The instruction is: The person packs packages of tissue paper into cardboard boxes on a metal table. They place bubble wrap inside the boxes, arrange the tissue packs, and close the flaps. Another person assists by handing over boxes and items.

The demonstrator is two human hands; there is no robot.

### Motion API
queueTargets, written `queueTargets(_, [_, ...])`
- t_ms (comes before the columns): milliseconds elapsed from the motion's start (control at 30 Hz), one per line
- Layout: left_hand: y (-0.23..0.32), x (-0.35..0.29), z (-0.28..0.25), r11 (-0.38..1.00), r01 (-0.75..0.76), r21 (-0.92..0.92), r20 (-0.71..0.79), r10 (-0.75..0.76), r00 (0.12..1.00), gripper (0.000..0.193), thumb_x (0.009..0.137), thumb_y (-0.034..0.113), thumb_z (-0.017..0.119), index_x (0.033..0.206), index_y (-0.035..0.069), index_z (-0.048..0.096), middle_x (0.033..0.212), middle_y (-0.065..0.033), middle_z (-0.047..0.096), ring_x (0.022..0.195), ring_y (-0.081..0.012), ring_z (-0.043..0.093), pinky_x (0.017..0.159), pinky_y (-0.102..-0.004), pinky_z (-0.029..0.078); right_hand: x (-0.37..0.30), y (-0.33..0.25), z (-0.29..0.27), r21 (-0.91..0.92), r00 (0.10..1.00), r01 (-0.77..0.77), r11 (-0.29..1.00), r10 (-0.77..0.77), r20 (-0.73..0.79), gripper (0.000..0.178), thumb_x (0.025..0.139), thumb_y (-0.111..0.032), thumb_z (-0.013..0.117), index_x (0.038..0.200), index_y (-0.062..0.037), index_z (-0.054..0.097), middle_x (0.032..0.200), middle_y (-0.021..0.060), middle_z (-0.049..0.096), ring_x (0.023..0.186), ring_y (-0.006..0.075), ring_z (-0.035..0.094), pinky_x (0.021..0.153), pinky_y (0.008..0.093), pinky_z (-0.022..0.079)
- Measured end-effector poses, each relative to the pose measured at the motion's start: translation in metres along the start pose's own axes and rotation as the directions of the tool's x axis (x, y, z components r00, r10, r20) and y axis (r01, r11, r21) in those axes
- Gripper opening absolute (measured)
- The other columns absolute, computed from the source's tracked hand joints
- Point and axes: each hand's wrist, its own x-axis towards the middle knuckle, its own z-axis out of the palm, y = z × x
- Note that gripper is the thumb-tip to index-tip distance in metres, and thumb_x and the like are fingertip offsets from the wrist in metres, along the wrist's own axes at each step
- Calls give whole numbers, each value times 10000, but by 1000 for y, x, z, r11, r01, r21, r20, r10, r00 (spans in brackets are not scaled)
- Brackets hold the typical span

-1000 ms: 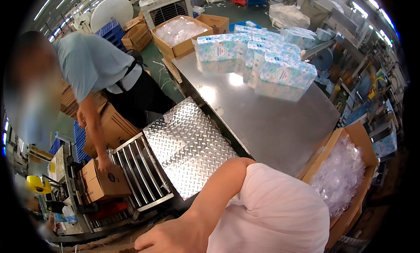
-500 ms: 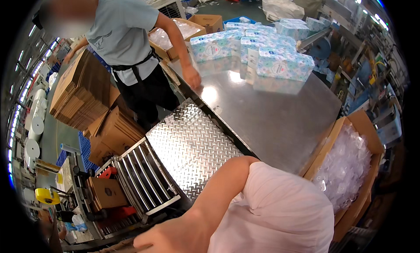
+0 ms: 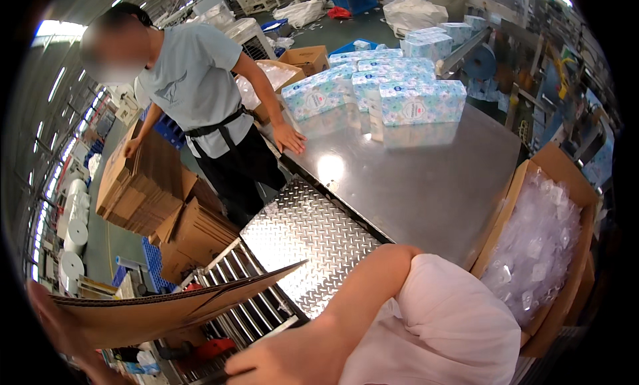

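Note:
A flattened cardboard box [image 3: 166,312] stretches across the lower left, seen nearly edge-on, above the roller conveyor [image 3: 249,302]. My left hand [image 3: 60,325], somewhat blurred at the left rim, is closed on its left end. My right hand [image 3: 283,355] is lower and nearer, below the cardboard, with its fingers curled in; what they hold, if anything, is hidden at the lower edge. Beyond my right forearm lies a diamond-patterned metal plate [image 3: 309,232], joining the rollers to a smooth steel table [image 3: 426,179].
Floral blue tissue packs [image 3: 423,102] stand at the table's far side. A co-worker [image 3: 206,85] rests one hand on the table corner and the other on stacked flat cartons [image 3: 143,185]. At the right, an open carton [image 3: 509,225] holds clear plastic pieces.
The flattened box has come up into view at the lower left with my left hand on it. My right hand has shifted slightly right. The view has turned, and the co-worker appears more upright.

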Motion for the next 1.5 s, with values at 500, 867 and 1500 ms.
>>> queueTargets(500, [-136,-296,127,450,688,-570,-190,-887,422,496,926,456,484,597,89,425,634,-3,416,605,-154,395,560,-313,373,-16,-15,17,831,950,-296,472,238,203,357,920,-239,534,1130,50,547,967,211,599,809,366,579,706,421,477])
queueTargets(867, [-202,-338,95,613,754,-238,40,-769,638,286,972,251,456,997,-12,567,954,-85,565,870,-185,545,786,-321,442,-9,18,8,823,853,-521,226,102,512,335,914,-234,564,1045,73,581,980,245,601,898,379,583,743,418,478])
queueTargets(1500, [-72,-327,115,991,-130,-14,459,122,880,181,845,235,567,915,76,620,1262,-101,556,1151,-262,487,959,-390,252,-195,149,-66,-919,147,-218,328,942,301,498,959,-487,334,1365,-216,427,1404,141,384,1364,270,277,1090,629,54])
